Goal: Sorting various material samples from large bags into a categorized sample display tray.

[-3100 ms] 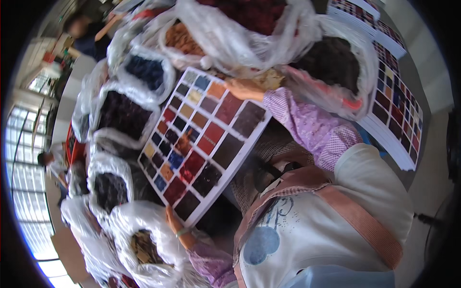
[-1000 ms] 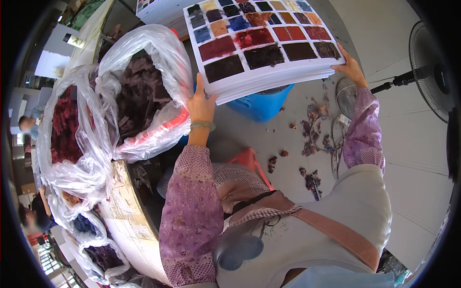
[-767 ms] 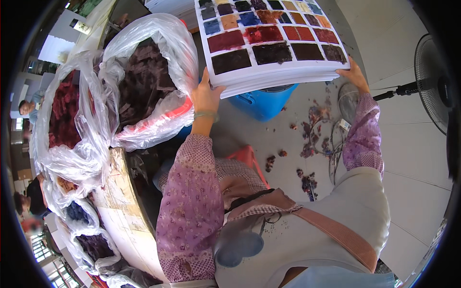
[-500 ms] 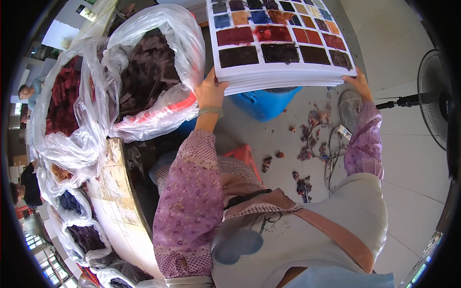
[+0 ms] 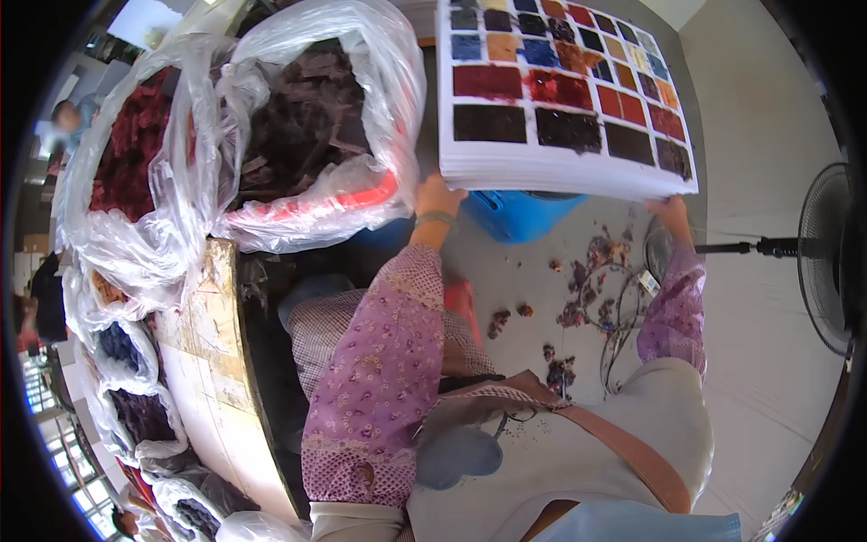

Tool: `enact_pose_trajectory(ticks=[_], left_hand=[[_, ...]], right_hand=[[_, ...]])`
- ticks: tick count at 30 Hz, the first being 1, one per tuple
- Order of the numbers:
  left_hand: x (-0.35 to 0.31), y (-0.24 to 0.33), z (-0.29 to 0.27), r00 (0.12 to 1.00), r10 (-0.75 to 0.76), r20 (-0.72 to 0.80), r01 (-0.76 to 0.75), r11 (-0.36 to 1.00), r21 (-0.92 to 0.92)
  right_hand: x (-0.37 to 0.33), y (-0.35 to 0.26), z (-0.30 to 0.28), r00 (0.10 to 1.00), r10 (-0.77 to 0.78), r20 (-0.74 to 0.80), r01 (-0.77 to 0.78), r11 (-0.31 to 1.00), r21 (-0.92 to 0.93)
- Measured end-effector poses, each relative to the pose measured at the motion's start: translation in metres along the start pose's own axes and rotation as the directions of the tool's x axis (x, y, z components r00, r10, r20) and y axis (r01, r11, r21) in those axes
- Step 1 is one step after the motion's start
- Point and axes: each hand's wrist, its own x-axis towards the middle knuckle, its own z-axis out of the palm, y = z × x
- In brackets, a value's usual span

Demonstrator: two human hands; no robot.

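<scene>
A thick stack of white sheets (image 5: 564,177) lies in front of me, its top printed or stuck with rows of coloured rectangles in dark brown, red, orange and blue. My left hand (image 5: 438,197) is closed at the stack's near left corner, thumb against the edge. At the near right corner my right hand (image 5: 669,213) grips the edge, fingers partly hidden beneath. A blue tub (image 5: 524,217) shows under the stack. Left of it, a clear plastic bag (image 5: 384,54) with a red band holds dark brown strips (image 5: 307,117).
Another bag holds dark red strips (image 5: 135,154); smaller lined bags run down the left beside a worn pale tabletop (image 5: 203,352). Dark scraps (image 5: 587,280) and wire loops (image 5: 623,312) lie on the floor. A fan (image 5: 826,262) stands at right. Other people (image 5: 68,117) are far left.
The view has turned slightly: the stack and bags sit farther right, the fan lower. Both hands stay at the stack's near corners, and more of its upper rows show.
</scene>
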Motion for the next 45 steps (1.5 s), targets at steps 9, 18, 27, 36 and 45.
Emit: enact_pose_trajectory(ticks=[9, 18, 27, 36, 45], left_hand=[[-0.012, 0.011, 0.019, 0.982, -0.116, 0.147, 0.13, 0.988, -0.088], [-0.085, -0.065, -0.031, 0.882, 0.249, 0.401, -0.233, 0.968, -0.089], [-0.221, -0.092, -0.168, 0.995, 0.047, -0.091, -0.078, 0.923, -0.378], [-0.439, -0.105, -0.261, 0.476, -0.653, -0.589, 0.078, 0.699, -0.711], [-0.491, -0.117, -0.251, 0.226, -0.659, -0.717, 0.184, 0.752, -0.633]], right_hand=[[-0.012, 0.058, 0.011, 0.998, 0.009, 0.068, -0.022, 0.982, 0.187], [-0.156, 0.01, 0.166, 0.899, 0.336, -0.28, -0.283, 0.936, 0.211], [-0.234, -0.286, 0.249, 0.678, -0.625, 0.387, 0.502, 0.778, 0.379], [-0.273, -0.569, 0.252, 0.14, -0.99, 0.025, 0.687, 0.115, 0.718], [-0.392, -0.597, 0.304, 0.134, -0.99, 0.052, 0.543, 0.117, 0.832]])
